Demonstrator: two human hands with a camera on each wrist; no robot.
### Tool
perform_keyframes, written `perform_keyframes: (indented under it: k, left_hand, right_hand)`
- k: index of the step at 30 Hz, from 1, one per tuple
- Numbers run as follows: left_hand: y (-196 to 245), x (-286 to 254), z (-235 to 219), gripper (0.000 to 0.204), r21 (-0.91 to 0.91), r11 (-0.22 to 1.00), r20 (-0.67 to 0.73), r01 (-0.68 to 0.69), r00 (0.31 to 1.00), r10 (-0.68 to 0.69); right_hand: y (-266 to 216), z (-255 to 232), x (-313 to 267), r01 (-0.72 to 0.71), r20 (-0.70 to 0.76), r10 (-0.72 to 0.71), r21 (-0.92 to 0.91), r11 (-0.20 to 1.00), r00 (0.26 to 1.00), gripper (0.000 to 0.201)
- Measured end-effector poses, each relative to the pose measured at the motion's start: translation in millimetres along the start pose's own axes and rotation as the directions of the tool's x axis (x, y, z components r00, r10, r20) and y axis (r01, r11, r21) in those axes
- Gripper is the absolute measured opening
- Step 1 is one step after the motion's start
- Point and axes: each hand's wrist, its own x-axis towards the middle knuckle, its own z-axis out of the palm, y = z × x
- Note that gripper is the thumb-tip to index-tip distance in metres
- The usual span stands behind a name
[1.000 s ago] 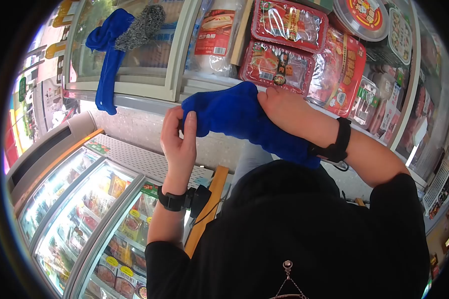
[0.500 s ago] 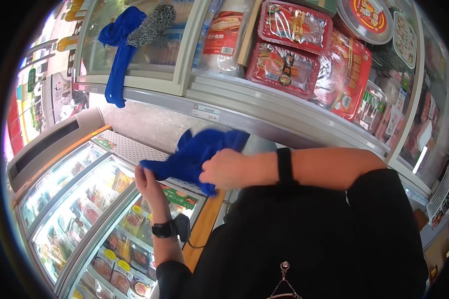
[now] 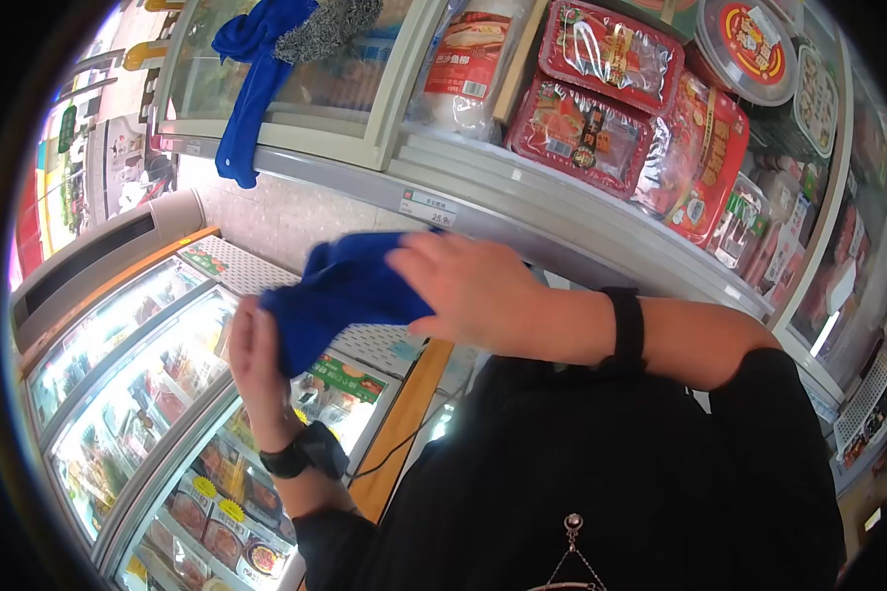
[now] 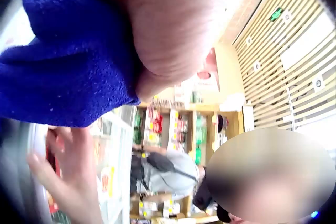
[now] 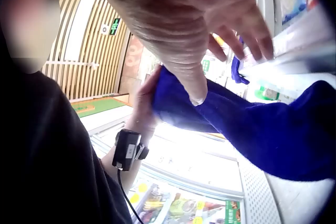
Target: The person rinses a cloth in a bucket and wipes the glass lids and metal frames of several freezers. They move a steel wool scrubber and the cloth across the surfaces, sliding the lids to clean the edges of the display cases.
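Note:
A blue cloth [image 3: 350, 295] hangs bunched between the two hands in the head view. The left hand [image 3: 256, 374] grips its left end, and in the left wrist view that hand [image 4: 170, 22] is against the cloth [image 4: 73, 66]. At the cloth's right side is the right hand [image 3: 478, 295], its fingers extended. The right wrist view shows this hand [image 5: 181, 29] with fingers spread and the thumb tip at the edge of the cloth [image 5: 257, 129]; its fingers are not curled round the fabric.
A second blue cloth [image 3: 251, 94] and a steel scrubber [image 3: 330, 30] lie on the freezer's glass lid at the upper left. Packaged meat [image 3: 611, 54] fills the freezer at the top. A lit display freezer [image 3: 148, 404] stands at lower left; a bystander [image 4: 168, 174] is behind.
Since the earliest frame, both hands and the cloth have moved down and left, away from the upper freezer's edge. The right hand has let go and its fingers have spread.

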Motion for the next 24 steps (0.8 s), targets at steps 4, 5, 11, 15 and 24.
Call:
perform_keyframes:
  k: [4, 5, 11, 15, 24]
  left_hand:
    - [30.1, -8.2, 3.9, 0.029, 0.256, 0.945, 0.508, -0.202, 0.860, 0.046]
    - [31.3, -4.2, 6.3, 0.029, 0.259, 0.944, 0.509, -0.204, 0.860, 0.047]
    - [22.4, 14.1, 1.2, 0.023, 0.603, 0.783, 0.323, -0.152, 0.944, -0.066]
    - [20.4, 28.9, 25.8, 0.017, 0.572, 0.620, 0.220, -0.537, 0.829, 0.515]
    - [-40.1, 60.4, 164.0, 0.042, 0.722, 0.098, 0.520, -0.685, 0.631, 0.576]
  right_hand:
    - [8.5, 19.0, 5.0, 0.265, -0.048, -0.262, 0.086, 0.960, 0.964, 0.038]
    - [12.7, 15.8, 4.0, 0.192, 0.187, -0.187, -0.009, 0.981, 0.964, 0.032]
    - [38.9, -0.9, -33.2, 0.091, 0.279, -0.082, -0.018, 0.996, 0.957, 0.025]
    - [35.5, -30.2, -53.5, -0.249, 0.365, 0.122, 0.325, 0.912, 0.923, 0.032]
    - [34.4, -29.0, -107.5, -0.363, 0.352, 0.222, 0.407, 0.838, 0.909, 0.022]
